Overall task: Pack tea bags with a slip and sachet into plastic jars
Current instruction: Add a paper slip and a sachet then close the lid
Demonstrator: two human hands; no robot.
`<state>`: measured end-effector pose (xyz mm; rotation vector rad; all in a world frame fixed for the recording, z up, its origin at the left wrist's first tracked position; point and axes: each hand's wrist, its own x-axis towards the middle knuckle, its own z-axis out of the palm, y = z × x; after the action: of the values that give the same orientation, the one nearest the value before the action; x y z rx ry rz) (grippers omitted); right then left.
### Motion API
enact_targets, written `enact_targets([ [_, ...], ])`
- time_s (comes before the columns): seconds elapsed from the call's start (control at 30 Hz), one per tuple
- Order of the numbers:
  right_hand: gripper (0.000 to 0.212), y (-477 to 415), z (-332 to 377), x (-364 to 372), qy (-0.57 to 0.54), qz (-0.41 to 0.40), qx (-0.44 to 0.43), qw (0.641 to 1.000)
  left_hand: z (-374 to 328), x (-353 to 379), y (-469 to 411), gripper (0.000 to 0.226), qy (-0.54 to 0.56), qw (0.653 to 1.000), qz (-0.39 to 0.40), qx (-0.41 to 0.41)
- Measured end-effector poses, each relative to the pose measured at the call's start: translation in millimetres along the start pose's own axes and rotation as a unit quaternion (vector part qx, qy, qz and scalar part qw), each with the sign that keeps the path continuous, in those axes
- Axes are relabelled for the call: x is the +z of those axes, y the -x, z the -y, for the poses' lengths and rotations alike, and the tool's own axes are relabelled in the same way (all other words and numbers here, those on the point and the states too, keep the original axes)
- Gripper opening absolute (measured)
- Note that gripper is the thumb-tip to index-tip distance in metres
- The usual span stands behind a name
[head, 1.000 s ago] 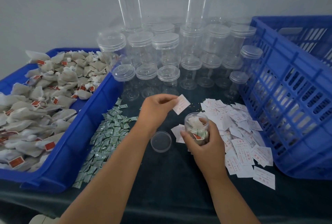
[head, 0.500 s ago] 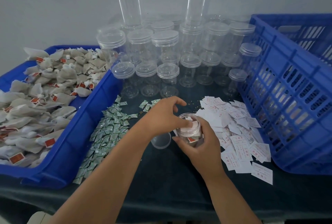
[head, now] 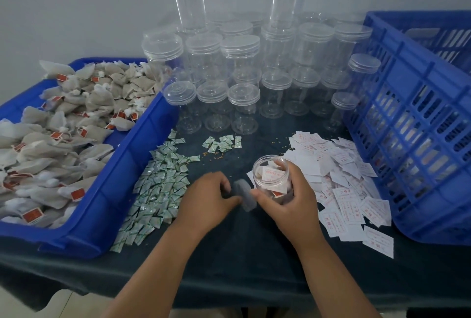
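Observation:
My right hand grips a small clear plastic jar, tilted toward me, with tea bags and a white slip with red print inside. Left of the jar, my left hand curls its fingers round the clear lid, which is blurred and lifted on edge. A blue tray on the left is heaped with tea bags. Green-and-white sachets lie scattered beside the tray. White slips are piled to the right of the jar.
Several empty lidded clear jars stand stacked at the back of the dark cloth-covered table. A large blue slotted crate stands at the right. A second small clump of sachets lies mid-table.
My left hand put the slip into the jar, then dropped down and left and picked the lid up off the cloth. My right hand kept hold of the jar.

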<state>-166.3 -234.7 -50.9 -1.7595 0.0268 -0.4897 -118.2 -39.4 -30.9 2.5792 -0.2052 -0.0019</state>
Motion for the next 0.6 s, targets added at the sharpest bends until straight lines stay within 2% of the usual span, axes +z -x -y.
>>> enact_targets([
  [0.1,0.065,1.5,0.2,0.1,-0.013,0.036,-0.006,0.999,-0.3,3.7,-3.4,0.029,0.088,0.995,-0.036,-0.003],
  [0.2,0.063,1.5,0.4,1.4,0.004,0.028,-0.008,1.0,-3.5,1.5,-9.6,0.018,0.116,0.993,-0.025,0.007],
  [0.27,0.06,0.3,0.6,1.5,0.008,0.004,0.004,1.0,-5.4,1.0,-11.9,0.017,0.141,0.99,0.018,0.017],
  [0.3,0.057,-0.8,0.4,1.0,0.006,-0.005,0.01,1.0,-6.7,1.3,-12.1,0.024,0.14,0.988,0.057,0.031],
  [0.4,0.051,-3.9,0.6,0.7,0.011,-0.013,0.035,0.999,-8.0,5.7,-10.7,0.043,0.059,0.982,0.132,0.121],
  [0.43,0.05,-4.8,0.4,1.0,0.016,-0.015,0.036,0.999,-8.4,7.6,-9.3,0.041,0.053,0.981,0.127,0.138],
  [0.5,0.048,-5.2,1.7,1.7,0.02,-0.016,0.026,0.999,-8.1,11.6,-5.7,0.022,0.108,0.982,0.087,0.129],
  [0.6,0.052,-2.4,4.2,1.1,-0.009,-0.026,0.006,1.0,-7.0,15.2,-3.1,0.022,0.19,0.98,0.021,0.058],
])
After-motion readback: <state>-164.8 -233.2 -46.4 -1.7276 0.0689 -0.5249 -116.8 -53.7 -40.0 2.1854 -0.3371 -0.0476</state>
